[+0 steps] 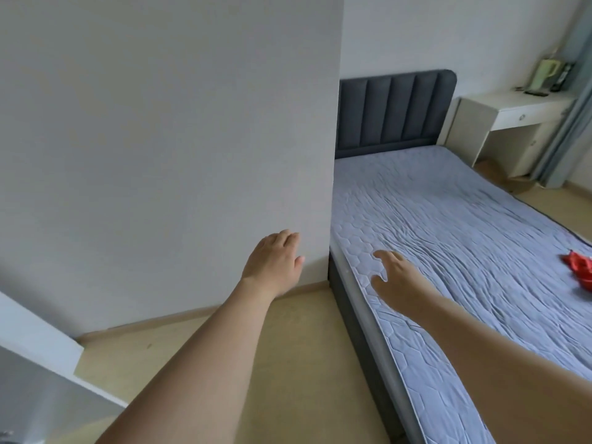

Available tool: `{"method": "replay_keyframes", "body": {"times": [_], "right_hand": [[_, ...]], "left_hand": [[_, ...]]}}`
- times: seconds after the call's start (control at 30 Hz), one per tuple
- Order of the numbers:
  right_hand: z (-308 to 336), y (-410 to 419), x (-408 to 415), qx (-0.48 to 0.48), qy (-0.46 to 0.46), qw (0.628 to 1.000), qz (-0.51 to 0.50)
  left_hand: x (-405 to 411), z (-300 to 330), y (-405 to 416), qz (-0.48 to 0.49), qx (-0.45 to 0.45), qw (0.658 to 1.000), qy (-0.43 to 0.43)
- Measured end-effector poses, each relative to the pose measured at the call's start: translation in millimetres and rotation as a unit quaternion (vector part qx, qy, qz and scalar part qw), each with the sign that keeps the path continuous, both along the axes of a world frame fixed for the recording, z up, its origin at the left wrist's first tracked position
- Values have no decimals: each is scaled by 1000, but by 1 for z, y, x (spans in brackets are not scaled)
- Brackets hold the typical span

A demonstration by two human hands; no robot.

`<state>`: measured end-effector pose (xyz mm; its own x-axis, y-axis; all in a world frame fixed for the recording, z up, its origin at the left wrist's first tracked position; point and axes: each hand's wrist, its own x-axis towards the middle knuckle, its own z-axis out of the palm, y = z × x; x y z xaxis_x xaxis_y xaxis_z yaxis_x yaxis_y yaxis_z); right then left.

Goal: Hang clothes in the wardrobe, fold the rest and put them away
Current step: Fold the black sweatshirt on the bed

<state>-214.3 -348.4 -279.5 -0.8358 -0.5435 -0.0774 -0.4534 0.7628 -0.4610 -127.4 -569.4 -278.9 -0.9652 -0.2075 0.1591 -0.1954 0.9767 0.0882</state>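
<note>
A crumpled red garment (578, 267) lies on the bed (448, 219) at its right edge, bright against the pale blue quilted cover and partly cut off by the frame. The left hand (272, 262) reaches beside the bed's near left corner, its grip relaxed and holding nothing. The right hand (395, 272) hovers over the bed's left edge, grip spread apart.

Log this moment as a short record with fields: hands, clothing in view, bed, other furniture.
left hand: open, holds nothing, in front of the white wall
right hand: open, fingers spread, holds nothing, over the near edge of the bed
clothing: one red item on the bed at the right edge of the view
bed: blue quilted cover, dark headboard
other furniture: white desk with a pale green kettle
</note>
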Motion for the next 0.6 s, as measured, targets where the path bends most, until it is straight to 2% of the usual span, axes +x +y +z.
{"method": "replay_keyframes", "body": {"times": [0.23,0.43,0.6], "right_hand": [[-16,45,-55,7,-11,1000,-8],[-45,118,-113,9,-45,998,-47],[-52,187,-168,20,-46,998,-27]], "left_hand": [[-66,-32,49,0,17,999,-36],[-128,-59,119,-29,33,997,-69],[-180,-62,177,-7,31,998,-48]]}}
